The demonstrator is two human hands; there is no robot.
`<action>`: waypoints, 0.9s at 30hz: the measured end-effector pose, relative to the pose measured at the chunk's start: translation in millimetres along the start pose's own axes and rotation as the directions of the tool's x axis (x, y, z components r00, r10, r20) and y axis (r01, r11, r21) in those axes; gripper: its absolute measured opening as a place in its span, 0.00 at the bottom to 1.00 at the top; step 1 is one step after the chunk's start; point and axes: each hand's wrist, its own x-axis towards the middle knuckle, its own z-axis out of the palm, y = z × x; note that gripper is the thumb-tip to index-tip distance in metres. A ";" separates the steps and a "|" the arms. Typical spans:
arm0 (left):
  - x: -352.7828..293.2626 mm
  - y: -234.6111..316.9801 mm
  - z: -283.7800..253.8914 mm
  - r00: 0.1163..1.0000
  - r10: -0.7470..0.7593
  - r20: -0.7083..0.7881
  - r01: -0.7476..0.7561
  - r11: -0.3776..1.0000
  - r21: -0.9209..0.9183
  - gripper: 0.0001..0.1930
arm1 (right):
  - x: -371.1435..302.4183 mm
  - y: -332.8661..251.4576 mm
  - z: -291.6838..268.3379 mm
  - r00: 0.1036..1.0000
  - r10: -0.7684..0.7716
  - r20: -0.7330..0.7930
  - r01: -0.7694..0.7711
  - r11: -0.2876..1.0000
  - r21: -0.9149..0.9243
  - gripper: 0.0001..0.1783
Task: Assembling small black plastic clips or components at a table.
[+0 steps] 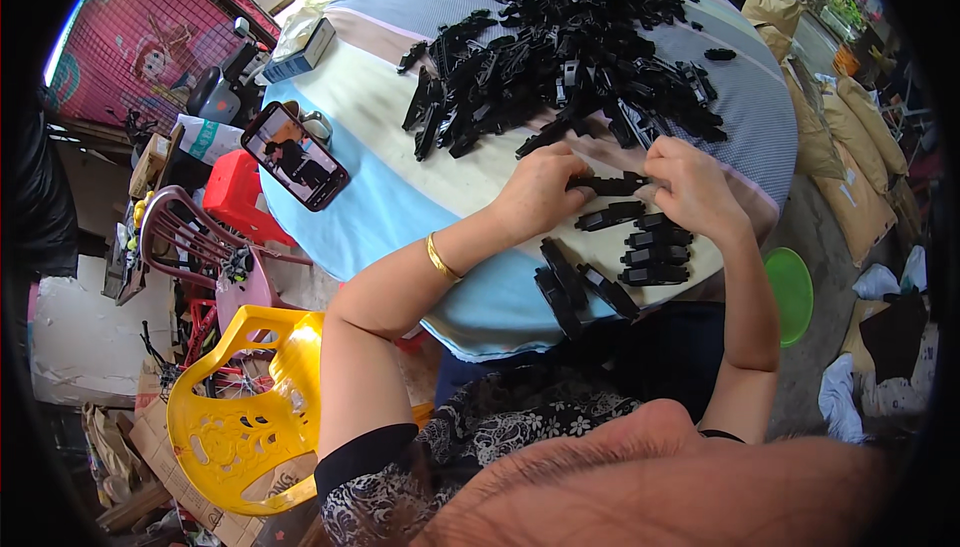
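Observation:
Between my two hands is a long black plastic part, lying level just above the cloth. My left hand pinches its left end; a gold bangle sits on that wrist. At the other end, the fingers of my right hand close on the part. Just below it lies a single similar black piece. Several more black pieces are stacked in a neat column under my right hand. Nearer my body, several longer black pieces lie slanted at the table's edge. Fine details of the parts are too small to make out.
A large heap of black plastic parts covers the far side of the cloth-covered round table. A phone leans at the left edge, near a tissue box. Yellow chair at left; green basin and brown sacks at right.

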 end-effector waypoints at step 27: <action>9.2 -23.4 -9.6 0.986 0.066 -0.151 -0.004 0.925 0.381 0.09 | 93.1 11.5 50.1 0.995 -0.028 0.094 0.037 0.995 -0.097 0.12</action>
